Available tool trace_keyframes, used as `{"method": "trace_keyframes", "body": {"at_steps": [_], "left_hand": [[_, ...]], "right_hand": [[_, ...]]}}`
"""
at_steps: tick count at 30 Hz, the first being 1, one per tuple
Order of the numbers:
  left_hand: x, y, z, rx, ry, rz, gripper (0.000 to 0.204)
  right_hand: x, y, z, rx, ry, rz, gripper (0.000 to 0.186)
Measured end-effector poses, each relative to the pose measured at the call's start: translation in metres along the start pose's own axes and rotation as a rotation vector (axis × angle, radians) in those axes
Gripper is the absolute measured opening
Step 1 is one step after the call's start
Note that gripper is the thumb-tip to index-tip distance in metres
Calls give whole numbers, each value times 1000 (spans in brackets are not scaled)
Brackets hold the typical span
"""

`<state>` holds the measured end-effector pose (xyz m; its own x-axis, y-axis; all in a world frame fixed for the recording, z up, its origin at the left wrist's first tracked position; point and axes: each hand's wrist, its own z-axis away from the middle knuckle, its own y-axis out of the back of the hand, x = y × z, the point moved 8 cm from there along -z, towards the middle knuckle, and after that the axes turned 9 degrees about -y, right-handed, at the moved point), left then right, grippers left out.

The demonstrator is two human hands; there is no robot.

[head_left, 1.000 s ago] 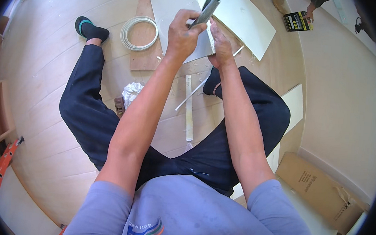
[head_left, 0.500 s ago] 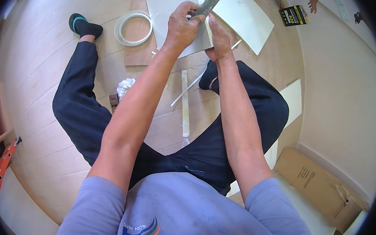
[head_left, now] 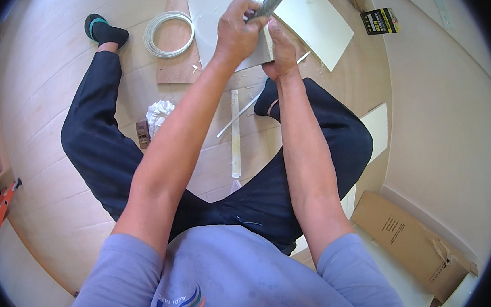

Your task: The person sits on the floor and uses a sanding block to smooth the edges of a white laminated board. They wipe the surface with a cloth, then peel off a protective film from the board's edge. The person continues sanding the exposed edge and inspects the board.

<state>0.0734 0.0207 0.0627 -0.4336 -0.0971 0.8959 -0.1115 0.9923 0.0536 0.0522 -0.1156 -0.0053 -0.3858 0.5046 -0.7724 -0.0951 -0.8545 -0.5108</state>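
Observation:
My left hand (head_left: 238,31) is closed round a dark grey, rough-looking sanding block (head_left: 273,1), which sticks up tilted past the fingers. My right hand (head_left: 282,53) grips the edge of a white board (head_left: 259,56), its thumb side near the block. The board's pale raw edge shows between the two hands, and the block is held right by it. Whether block and edge touch is hidden by my left fingers. Both arms are stretched forward between my spread legs.
A coil of white edging strip (head_left: 147,32) lies on a brown plywood sheet (head_left: 177,72) at the left. A larger white panel (head_left: 324,35) lies beyond my hands. Between my legs are a narrow strip (head_left: 235,135), a crumpled white cloth (head_left: 159,114) and a small brown block (head_left: 142,134). A cardboard box (head_left: 406,238) stands right.
My hands and the sanding block have shifted slightly up and left in the picture, along with the whole scene. Another person's hand at the top right has gone out of view.

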Motion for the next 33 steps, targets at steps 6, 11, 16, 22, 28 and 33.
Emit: {"method": "trace_keyframes", "body": {"at_steps": [6, 11, 16, 22, 28, 33], "left_hand": [[9, 8, 89, -196, 141, 84, 29], [-6, 20, -2, -4, 94, 73, 27], [7, 3, 38, -100, 0, -17, 27], [-5, 19, 93, -183, 296, 284, 24], [-43, 71, 37, 204, 372, 705, 33], [-52, 74, 56, 194, 401, 684, 32]], "right_hand": [[-16, -14, 19, -59, 55, 19, 62], [-8, -22, 9, -14, 47, 98, 63], [5, 2, 0, -37, 22, 24, 59], [-12, -16, 10, -65, 89, 102, 60], [-23, -2, 12, 113, 154, 414, 65], [-47, -7, 33, 150, 35, 914, 65]]}}
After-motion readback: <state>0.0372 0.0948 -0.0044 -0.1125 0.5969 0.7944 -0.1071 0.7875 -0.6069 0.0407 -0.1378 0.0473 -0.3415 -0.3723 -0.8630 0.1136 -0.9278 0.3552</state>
